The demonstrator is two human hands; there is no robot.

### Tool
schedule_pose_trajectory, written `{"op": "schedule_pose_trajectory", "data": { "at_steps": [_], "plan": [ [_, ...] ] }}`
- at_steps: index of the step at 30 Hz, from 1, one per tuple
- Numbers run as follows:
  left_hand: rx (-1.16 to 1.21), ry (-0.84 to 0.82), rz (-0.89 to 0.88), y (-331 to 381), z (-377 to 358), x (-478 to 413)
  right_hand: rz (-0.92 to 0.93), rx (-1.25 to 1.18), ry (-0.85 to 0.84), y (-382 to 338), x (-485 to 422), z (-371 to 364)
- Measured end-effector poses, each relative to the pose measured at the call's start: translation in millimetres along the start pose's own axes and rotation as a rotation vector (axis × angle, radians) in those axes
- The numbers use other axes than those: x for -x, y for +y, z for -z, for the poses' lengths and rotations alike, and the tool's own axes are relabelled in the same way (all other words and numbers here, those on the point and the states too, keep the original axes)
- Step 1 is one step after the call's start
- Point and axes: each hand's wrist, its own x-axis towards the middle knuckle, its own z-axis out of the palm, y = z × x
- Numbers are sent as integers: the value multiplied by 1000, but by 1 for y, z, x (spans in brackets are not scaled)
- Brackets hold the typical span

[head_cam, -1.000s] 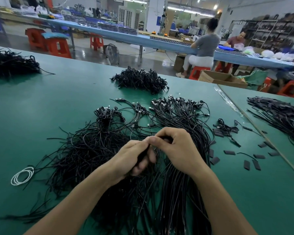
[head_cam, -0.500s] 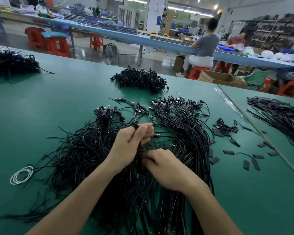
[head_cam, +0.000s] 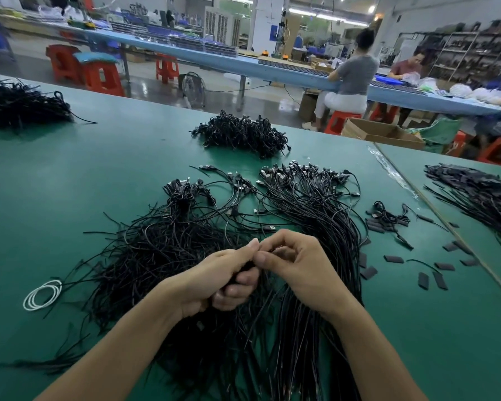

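Well, in the head view your left hand (head_cam: 223, 282) has its fingers curled round a bunch of cables (head_cam: 241, 274) just above the loose heap (head_cam: 162, 256) on the tabletop (head_cam: 70, 183), while your right hand (head_cam: 298, 267) pinches one strand at the left fingertips. One coiled pile (head_cam: 240, 136) lies farther back, yet most of the heap looks unsorted, so I judge plenty is left.

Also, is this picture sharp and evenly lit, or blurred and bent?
Head view: the left hand, right hand and black cables look sharp in even light; the forearms seem stretched by the wide angle; ceiling lamps flare, and the floor shows glare.
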Motion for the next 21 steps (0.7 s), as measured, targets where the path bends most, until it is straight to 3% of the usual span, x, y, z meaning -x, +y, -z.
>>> {"op": "schedule_pose_trajectory", "data": {
  "at_steps": [2, 4, 9, 11, 14, 16, 18, 21],
  "plan": [
    [105, -81, -12, -3, 5, 1, -33, -76, -82, 3, 1, -1],
    [139, -45, -31, -5, 5, 1, -31, 10, -78, 4, -1, -1],
    [-76, 359, -118, -12, -6, -14, -39, 246, 40, 2, -5, -7],
    [-22, 457, -119, -13, -9, -17, -1, 285, 90, 0, -5, -13],
    [267, 278, -41, -10, -12, -15, 63, 241, 144, -4, -7, -22],
    [315, 155, 14, -8, -10, -13, 85, 225, 163, -5, -10, -25],
    [316, 167, 56, -8, -7, -14, 74, 218, 162, -6, -15, -24],
    [293, 316, 57, -11, -1, -16, 34, 243, 131, -1, -19, -18]
  ]
}}
